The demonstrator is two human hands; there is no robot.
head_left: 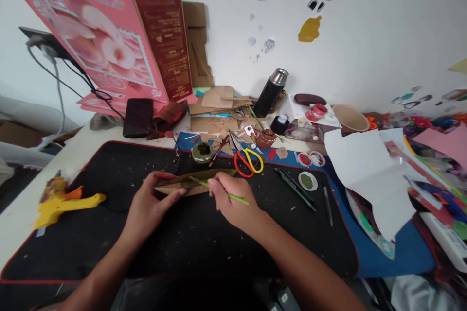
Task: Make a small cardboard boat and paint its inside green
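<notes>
My left hand (150, 201) pinches the left end of a long, leaf-shaped cardboard piece (204, 178) that lies partly painted olive green over the black mat (109, 175). My right hand (233, 199) is closed round a thin green-handled paintbrush (239, 199), its tip resting on the cardboard near the middle. A small pot of dark green paint (202, 151) stands just beyond the cardboard.
Red and yellow scissors (248, 161), a brown pot (266, 138), a lid of green paint (307, 181) and dark pens (295, 188) lie right of the work. A yellow glue gun (63, 202) rests at the left. Cardboard scraps (219, 107), a flask (270, 91), a pink box (109, 34) and papers (368, 170) crowd the back and right.
</notes>
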